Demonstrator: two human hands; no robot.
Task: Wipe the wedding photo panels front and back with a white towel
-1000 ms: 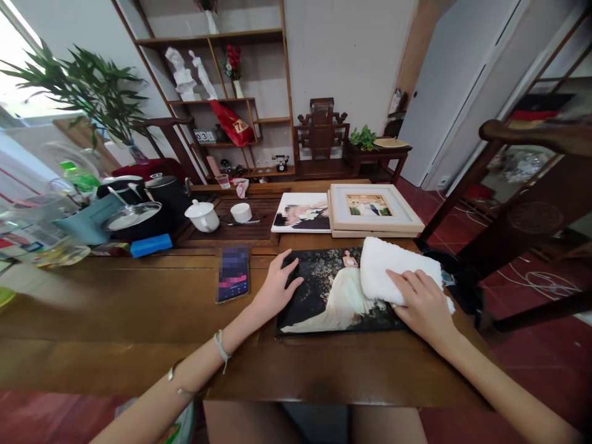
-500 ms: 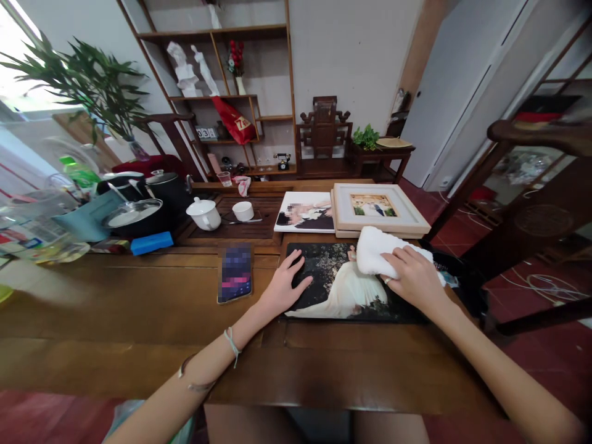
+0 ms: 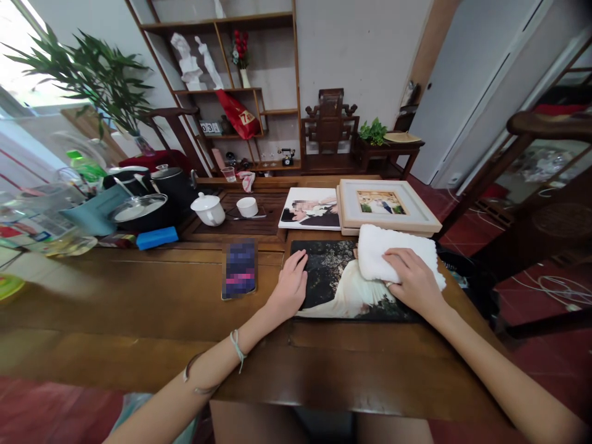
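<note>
Head view: gripping white towel (image 3: 375, 250) on photo (image 3: 345, 293) with right fingers (image 3: 401, 256), resting unclenched left fingers (image 3: 293, 261) there, facing shelves (image 3: 280, 112) beyond brown desk (image 3: 139, 302).

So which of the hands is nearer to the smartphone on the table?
Left. The left hand is just right of the smartphone, at the left edge of the photo panel; the right hand is farther right, on the white towel over the panel.

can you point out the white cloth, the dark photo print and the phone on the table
white cloth (image 3: 375, 254): head view, on its left part, beside the fingertips
dark photo print (image 3: 354, 290): head view, on the pale dress pictured near its middle
phone (image 3: 239, 269): head view, on the middle of its screen
</note>
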